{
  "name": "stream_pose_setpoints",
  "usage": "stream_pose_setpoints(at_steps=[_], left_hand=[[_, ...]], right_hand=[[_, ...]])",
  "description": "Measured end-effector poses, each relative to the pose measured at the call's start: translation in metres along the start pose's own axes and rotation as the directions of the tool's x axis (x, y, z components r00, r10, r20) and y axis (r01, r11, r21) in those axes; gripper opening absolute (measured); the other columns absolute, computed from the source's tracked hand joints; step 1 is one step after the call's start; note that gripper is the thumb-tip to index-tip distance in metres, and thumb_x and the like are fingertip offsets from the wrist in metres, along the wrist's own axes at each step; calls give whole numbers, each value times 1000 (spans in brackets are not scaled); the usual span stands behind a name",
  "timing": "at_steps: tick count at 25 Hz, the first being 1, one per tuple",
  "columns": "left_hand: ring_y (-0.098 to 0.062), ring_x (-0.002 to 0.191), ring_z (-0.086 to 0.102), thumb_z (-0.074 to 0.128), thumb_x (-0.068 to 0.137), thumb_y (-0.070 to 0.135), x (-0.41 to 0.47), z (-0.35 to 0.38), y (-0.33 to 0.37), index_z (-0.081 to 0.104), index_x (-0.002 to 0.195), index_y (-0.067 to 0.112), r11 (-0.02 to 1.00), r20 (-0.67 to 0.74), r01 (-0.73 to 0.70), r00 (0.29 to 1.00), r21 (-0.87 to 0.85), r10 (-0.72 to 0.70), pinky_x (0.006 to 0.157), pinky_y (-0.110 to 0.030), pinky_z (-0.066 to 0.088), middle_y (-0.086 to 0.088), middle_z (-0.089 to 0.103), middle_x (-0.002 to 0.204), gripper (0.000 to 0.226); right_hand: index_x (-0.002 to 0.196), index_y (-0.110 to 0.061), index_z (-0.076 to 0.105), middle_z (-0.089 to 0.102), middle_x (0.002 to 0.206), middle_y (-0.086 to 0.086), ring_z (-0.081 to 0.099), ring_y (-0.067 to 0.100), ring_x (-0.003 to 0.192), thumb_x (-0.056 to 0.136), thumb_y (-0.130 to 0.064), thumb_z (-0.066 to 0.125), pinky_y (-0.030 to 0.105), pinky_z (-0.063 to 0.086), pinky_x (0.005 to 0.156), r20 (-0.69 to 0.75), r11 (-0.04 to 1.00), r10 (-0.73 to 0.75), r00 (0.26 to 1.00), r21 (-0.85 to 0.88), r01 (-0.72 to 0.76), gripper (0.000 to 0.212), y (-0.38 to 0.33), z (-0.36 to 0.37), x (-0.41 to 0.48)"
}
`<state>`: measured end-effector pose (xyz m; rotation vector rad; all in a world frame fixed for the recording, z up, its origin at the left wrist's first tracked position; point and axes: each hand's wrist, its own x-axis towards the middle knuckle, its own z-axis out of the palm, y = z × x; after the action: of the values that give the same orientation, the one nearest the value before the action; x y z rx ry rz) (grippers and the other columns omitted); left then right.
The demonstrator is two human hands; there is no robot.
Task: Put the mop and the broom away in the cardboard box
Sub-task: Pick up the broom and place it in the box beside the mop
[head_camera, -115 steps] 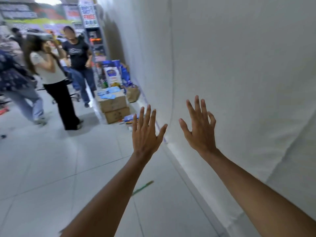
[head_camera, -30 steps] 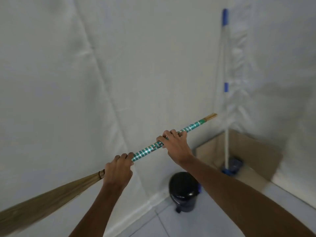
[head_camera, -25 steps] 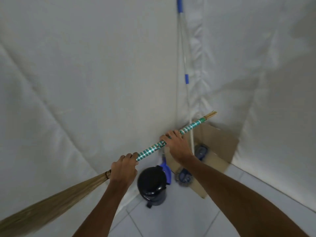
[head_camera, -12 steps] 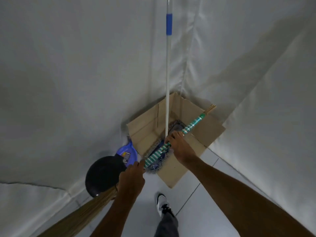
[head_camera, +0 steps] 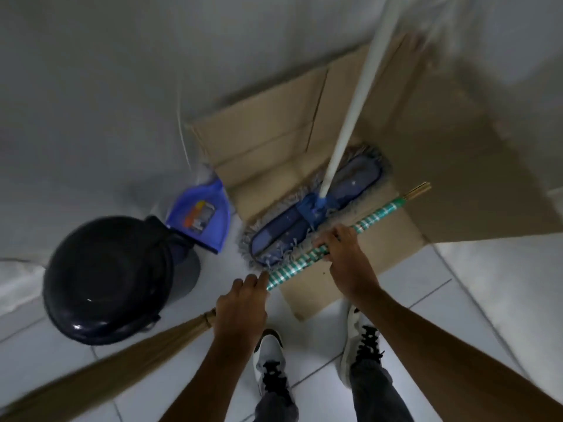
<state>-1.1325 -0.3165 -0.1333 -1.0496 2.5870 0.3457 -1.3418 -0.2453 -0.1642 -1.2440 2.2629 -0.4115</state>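
An open cardboard box point(head_camera: 268, 138) sits in the corner between white sheeted walls. The mop point(head_camera: 316, 208) stands inside it, its blue fringed head flat on the bottom and its white pole rising toward the top edge. I hold the broom point(head_camera: 374, 219) level over the box's near side by its teal-and-silver wrapped handle. My left hand point(head_camera: 240, 312) grips the handle where the straw bristles begin; the bristles trail down to the lower left. My right hand point(head_camera: 344, 257) grips the handle further up, above the box's front flap.
A black lidded bin point(head_camera: 106, 278) stands on the tiled floor left of the box. A blue dustpan point(head_camera: 201, 217) leans between the bin and the box. My two shoes point(head_camera: 271, 357) are just in front of the box.
I have stepped close to the corner and now look straight down into the box. The broom, held in both hands, has come lower over the box's near side.
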Motion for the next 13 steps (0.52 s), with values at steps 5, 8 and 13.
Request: stream_pose_setpoints(at_steps=[5,8,13], left_hand=[[-23,70,65,71,79,22,69,161,4,63,116,20,999,58,53,997,13,-53,48,-33,48,-2,67,85,38],[-22,77,67,66,85,24,103,232,10,61,119,21,998,71,67,995,8,-67,52,-32,45,-3,69,94,35],[-30,110,61,56,91,16,143,295,10,50,131,17,990,132,124,984,-60,-116,77,-47,55,-10,55,129,40]], right_hand=[[109,-11,61,46,122,14,41,29,119,77,15,58,47,53,87,90,1000,2,996,13,-3,42,103,129,48],[108,-12,62,44,119,13,40,26,115,77,16,57,44,49,94,115,999,21,993,26,-24,43,146,182,74],[112,-13,62,42,130,12,40,26,123,81,9,61,40,45,100,142,999,23,990,19,-26,38,181,234,106]])
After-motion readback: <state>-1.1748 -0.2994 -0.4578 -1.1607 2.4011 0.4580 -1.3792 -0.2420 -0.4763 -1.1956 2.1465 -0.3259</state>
